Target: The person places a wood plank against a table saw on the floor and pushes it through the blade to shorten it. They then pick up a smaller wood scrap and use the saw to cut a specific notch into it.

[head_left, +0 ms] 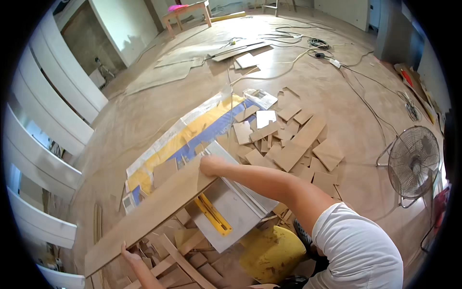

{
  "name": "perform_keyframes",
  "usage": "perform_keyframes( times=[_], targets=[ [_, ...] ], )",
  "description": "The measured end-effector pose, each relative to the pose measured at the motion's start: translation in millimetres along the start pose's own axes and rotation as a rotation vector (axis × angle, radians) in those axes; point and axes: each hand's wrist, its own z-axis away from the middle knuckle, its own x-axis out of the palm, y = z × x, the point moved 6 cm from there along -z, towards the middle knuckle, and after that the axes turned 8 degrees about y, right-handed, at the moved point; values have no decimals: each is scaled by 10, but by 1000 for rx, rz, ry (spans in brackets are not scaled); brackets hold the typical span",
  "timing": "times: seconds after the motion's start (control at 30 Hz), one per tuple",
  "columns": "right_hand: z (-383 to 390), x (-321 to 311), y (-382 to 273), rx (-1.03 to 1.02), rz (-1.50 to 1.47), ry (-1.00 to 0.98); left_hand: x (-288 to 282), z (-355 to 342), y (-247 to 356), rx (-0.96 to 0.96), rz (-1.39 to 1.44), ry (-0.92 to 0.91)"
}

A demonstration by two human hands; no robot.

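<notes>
Along the left edge of the floor: white slats (45, 159), several, bowed by the lens; nearer in, thin wooden strips (97, 221), bundled lengthwise.

Item, left hand (132, 257): at the plank's near long edge, toward its left end. Thumb side shows at the edge, remaining fingers hidden beneath; how firmly they close cannot be told. Placed low, presumably to bear the overhanging length.

Item, long plank (149, 212): one, running aslant from the floor's lower left to the far left corner of the grey metal table (233, 195), its right end over that corner. Spread hands probably keep it level and steady. Pale brown, wood-toned, flat-faced; long edges straight, section thin, no damage evident.

Item, plastic wrapping (178, 139): yellow, blue and white, flat on the floor beyond the plank.

Item, yellow slotted bar (211, 214): on the table, near its left edge.

Item, right hand (214, 166): fingers curled tightly round the plank's right end, likely to control its angle.

Item, yellow bucket (274, 255): dusty, just beside the table's near right corner.

Item, offcuts (301, 144): many, heaped beyond the table's right edge.

Item, fan (414, 164): round, wire-caged, toward the floor's right edge.
</notes>
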Motion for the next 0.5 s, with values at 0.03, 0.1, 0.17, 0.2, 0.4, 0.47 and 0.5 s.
perform_keyframes(
  times=[0.03,0.1,0.17,0.2,0.4,0.47,0.5],
  targets=[
    [2,102,-101,-32,-11,69,1,7,29,2,-24,31],
    [-167,162,-193,-96,53,154,-3,-317,7,-63,132,-223],
    [-180,335,58,-220,227,4,276,-39,-318,-85,-36,114],
    [-362,289,302,-1,23,68,385,-360,-395,-55,65,-105],
    [-360,395,-251,-74,100,293,-352,-1028,-655,-148,93,110],
    [-336,377,-216,-109,75,395,-386,-1145,-797,-177,169,91],
    [-307,397,-189,-122,62,444,-401,-1180,-854,-193,204,81]
  ],
)
